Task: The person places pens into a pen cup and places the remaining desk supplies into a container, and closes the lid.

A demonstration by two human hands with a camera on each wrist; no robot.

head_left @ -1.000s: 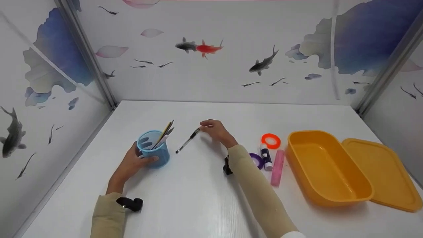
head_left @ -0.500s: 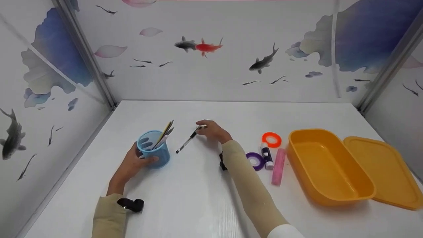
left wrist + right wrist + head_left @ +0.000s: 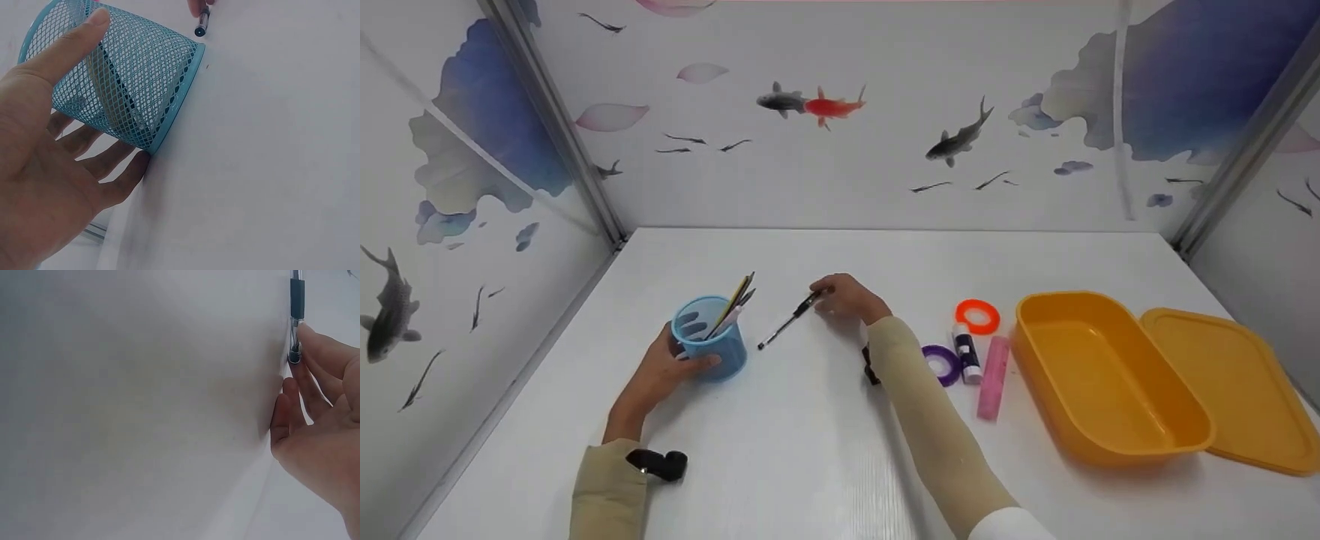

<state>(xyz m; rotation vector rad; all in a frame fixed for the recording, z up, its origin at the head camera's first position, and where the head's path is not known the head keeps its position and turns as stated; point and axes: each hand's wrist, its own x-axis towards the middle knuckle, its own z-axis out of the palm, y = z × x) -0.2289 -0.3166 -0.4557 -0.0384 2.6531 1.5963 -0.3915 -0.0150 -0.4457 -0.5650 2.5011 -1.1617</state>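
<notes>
Inspected: a white surface (image 3: 780, 450), with both hands at work over the part toward its left and far edges. Found in the right hand (image 3: 849, 297): a gel pen (image 3: 793, 317) with a dark grip, pinched at one end between thumb and fingers. Cannot tell whether touching the surface or just clear of it. Found in the left hand (image 3: 660, 371): a blue mesh pen cup (image 3: 726, 355), held round the wall with thumb on the near side and fingers beyond; upright or nearly so, with pencils (image 3: 739, 292) leaning out of the mouth.

Noted as the governing relation: gel pen between the two hands, on the right-edge side of the cup. Traced the long axis slantwise, from the right hand, nearer the far edge, toward the near left corner. Located the free end just beside the cup wall, apart from it. Recorded the right hand as nearer, being in contact; the left hand as apart from the pen.

Listed toward the right edge: an orange ring (image 3: 994, 319), a purple ring (image 3: 957, 365), a glue stick (image 3: 967, 355), a pink cylinder (image 3: 994, 377), an open yellow box (image 3: 1099, 375) and a yellow lid (image 3: 1237, 390).
</notes>
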